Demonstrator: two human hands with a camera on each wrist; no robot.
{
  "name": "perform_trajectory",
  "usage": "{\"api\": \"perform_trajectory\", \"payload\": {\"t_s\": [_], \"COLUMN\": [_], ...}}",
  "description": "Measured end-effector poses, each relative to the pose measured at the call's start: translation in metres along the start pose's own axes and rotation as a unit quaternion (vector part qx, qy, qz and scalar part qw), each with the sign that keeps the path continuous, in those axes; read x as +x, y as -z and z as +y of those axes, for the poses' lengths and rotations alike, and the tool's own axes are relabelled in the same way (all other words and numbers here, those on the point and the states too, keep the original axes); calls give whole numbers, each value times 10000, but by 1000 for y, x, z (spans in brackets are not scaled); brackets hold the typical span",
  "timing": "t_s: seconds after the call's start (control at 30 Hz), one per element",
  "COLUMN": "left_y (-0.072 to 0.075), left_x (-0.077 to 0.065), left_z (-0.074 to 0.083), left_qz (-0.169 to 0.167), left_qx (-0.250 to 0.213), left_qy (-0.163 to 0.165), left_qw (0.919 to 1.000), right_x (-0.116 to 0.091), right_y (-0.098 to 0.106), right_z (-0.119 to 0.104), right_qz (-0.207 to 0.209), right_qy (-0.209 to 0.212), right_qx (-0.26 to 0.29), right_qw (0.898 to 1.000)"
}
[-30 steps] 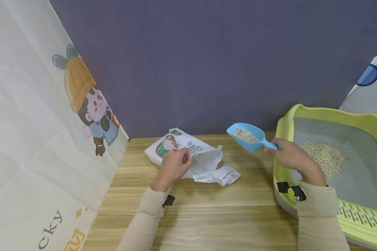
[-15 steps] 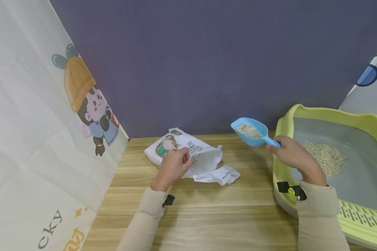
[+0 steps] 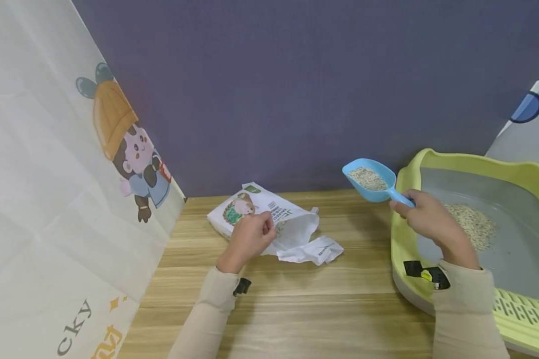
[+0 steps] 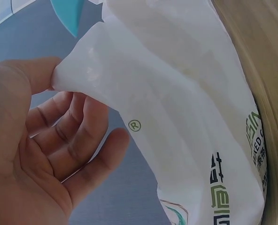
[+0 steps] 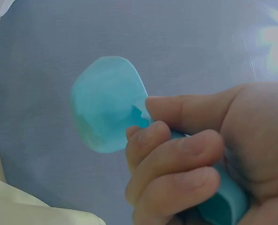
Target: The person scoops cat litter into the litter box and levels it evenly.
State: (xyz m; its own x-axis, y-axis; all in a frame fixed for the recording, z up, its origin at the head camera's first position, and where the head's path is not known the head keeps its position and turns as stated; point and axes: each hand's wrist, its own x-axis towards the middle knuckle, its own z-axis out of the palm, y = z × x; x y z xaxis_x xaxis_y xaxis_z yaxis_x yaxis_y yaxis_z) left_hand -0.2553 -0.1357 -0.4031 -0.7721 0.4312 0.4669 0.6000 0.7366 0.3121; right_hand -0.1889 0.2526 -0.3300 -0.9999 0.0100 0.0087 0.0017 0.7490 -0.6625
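My right hand [image 3: 432, 219] grips the handle of a blue scoop [image 3: 388, 193] heaped with pale pellets [image 3: 367, 178]. The scoop is in the air just left of the litter box's [image 3: 406, 197] yellow rim. In the right wrist view, curled fingers wrap the handle, and the scoop's underside [image 5: 106, 108] shows. My left hand [image 3: 248, 238] is at the open mouth of a white printed bag [image 3: 292, 212] lying on the table. The left wrist view shows the thumb and a finger pinching the bag's edge [image 4: 78, 70], other fingers loosely bent. Some pellets are visible inside the bag.
A pile of pellets [image 3: 471, 224] lies on the grey floor of the litter box at the right. A dark blue panel [image 3: 287, 99] stands behind the wooden table [image 3: 323, 309]. A white sheet with a cartoon figure [image 3: 134, 144] hangs at the left.
My right hand has carried the filled scoop up and to the right, away from the bag and closer to the litter box. The left hand stays in place at the bag.
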Motion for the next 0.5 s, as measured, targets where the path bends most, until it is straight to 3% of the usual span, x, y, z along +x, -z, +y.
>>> {"api": "perform_trajectory", "payload": {"t_s": [0.5], "left_y": [-3], "left_x": [1], "left_z": [2], "left_qz": [-140], "left_qx": [146], "left_qy": [-79], "left_qw": [9998], "right_x": [-19], "right_y": [20], "right_z": [32], "right_qz": [213], "right_qy": [-78], "right_qx": [322], "right_qw": [9992]}}
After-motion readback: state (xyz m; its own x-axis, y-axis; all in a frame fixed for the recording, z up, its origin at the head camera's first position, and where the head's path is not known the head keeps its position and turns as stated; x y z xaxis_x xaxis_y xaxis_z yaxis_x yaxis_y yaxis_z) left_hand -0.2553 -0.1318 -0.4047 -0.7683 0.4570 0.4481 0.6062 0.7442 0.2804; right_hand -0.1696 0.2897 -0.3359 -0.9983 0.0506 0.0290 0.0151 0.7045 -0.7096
